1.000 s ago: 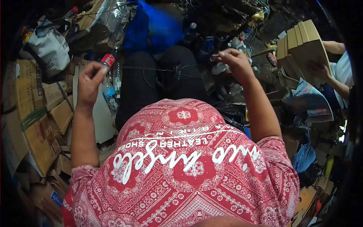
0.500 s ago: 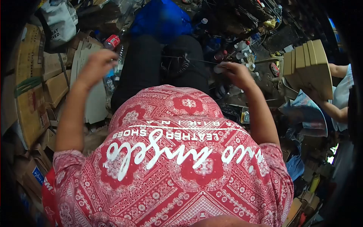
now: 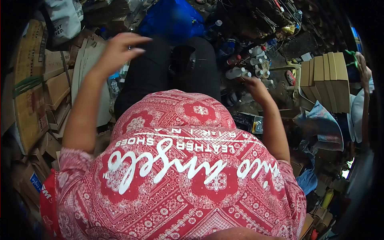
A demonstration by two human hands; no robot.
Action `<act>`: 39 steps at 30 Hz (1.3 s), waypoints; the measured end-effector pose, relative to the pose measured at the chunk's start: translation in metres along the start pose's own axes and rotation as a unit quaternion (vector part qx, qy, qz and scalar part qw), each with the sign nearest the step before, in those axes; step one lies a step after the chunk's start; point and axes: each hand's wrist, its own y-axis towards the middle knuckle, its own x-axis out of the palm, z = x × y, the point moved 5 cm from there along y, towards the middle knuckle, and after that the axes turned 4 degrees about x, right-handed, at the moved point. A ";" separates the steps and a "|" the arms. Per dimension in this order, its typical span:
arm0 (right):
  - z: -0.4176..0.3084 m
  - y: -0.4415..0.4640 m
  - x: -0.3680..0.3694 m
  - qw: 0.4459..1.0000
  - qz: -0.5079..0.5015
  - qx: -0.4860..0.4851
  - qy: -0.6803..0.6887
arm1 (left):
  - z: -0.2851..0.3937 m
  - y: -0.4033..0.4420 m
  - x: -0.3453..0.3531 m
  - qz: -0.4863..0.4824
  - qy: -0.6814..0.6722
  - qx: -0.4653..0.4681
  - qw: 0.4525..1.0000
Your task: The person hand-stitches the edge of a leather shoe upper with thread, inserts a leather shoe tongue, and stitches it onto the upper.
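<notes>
My left hand [image 3: 122, 51] is over my left thigh, its fingers spread and stretched toward the right, with nothing between them. To the right of my legs, my right hand [image 3: 255, 86] is low beside several plastic bottles [image 3: 235, 73]. Its fingers are bent and dark, and what they hold, if anything, cannot be made out. A dark object [image 3: 182, 60] lies between my thighs, its shape hard to tell. Beyond my knees is a blue plastic bag [image 3: 172, 20].
Flattened cardboard [image 3: 30, 88] and a white bag [image 3: 62, 22] are at the left. On the right, a co-worker's hand [image 3: 362, 68] is beside a stack of cardboard boxes [image 3: 330, 80], near green string. A printed sheet [image 3: 324, 124] hangs below.
My left hand has moved right and its fingers have opened. My right hand has dropped lower. The thin cord between my hands no longer shows. The co-worker's hand has risen beside the boxes.
</notes>
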 end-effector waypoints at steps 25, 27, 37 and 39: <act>-0.145 0.031 0.042 0.953 0.045 -0.220 0.205 | 0.012 0.069 0.131 -0.282 -0.312 -0.067 0.905; -0.145 0.024 0.041 0.948 0.061 -0.218 0.223 | 0.010 0.068 0.137 -0.294 -0.324 -0.092 0.894; -0.147 0.026 0.031 0.962 0.052 -0.229 0.138 | 0.018 0.071 0.141 -0.294 -0.305 -0.091 0.901; -0.143 0.028 0.039 0.955 0.050 -0.240 0.164 | 0.018 0.069 0.141 -0.297 -0.294 -0.113 0.902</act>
